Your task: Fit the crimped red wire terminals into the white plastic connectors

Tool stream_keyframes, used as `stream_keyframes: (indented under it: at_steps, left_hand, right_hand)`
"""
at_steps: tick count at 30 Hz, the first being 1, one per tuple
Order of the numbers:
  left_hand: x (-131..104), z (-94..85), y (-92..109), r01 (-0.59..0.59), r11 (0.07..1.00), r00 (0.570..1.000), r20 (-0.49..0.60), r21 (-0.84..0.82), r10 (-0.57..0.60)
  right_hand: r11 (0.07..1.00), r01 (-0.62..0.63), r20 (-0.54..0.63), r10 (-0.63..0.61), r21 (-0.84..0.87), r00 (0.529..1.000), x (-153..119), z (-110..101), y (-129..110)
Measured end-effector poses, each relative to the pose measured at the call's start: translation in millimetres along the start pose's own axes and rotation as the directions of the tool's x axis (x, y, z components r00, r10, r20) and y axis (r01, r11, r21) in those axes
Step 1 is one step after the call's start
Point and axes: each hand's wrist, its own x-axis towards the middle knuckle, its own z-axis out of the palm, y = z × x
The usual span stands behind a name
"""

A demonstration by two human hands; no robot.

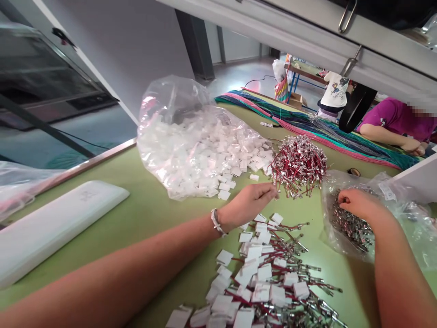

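My left hand, with a white band on the wrist, is at the near edge of a heap of short red wires with metal ends. Its fingers are pinched together; what they hold is too small to name. My right hand is over an open clear bag of small metal parts, fingers curled, contents hidden. Left of the wire heap, a large clear bag spills white plastic pieces. Nearest me lies a pile of white pieces joined to red wires with metal ends.
A long white object lies at the left. Long coloured wires cross the table's far side. A black tape roll sits near the right bag. A person in purple is across the table, another farther back. A metal beam runs overhead.
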Motion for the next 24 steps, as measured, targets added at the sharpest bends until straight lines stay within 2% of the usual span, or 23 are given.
stream_keyframes:
  at_steps: [5,11,14,17,20,24]
  left_hand:
    - [0,-0.5,0,0.096,0.993,0.993,0.070,-0.068,-0.091]
    - [1,-1.1,2,0.168,0.982,0.985,0.045,-0.084,-0.165]
    - [0,-0.1,4,0.194,0.972,0.980,0.058,-0.131,-0.188]
    - [-1,1.9,6,0.230,0.955,0.972,0.089,-0.190,-0.216]
    - [-1,5.3,6,0.238,0.941,0.971,0.089,-0.239,-0.223]
    - [-3,10.3,5,0.244,0.917,0.969,0.125,-0.316,-0.215]
  right_hand:
    - [0.999,0.019,-0.017,-0.019,-0.032,1.000,15,18,-2]
    - [0.997,0.071,-0.069,-0.073,-0.035,0.995,16,16,-5]
    - [0.997,0.083,-0.184,-0.082,0.000,0.980,11,10,-6]
    - [0.977,0.119,-0.336,-0.054,0.176,0.940,4,7,-17]
    - [0.856,0.244,-0.372,-0.066,0.456,0.926,-8,13,-42]
    - [0.496,0.372,-0.356,-0.132,0.784,0.925,-27,24,-85]
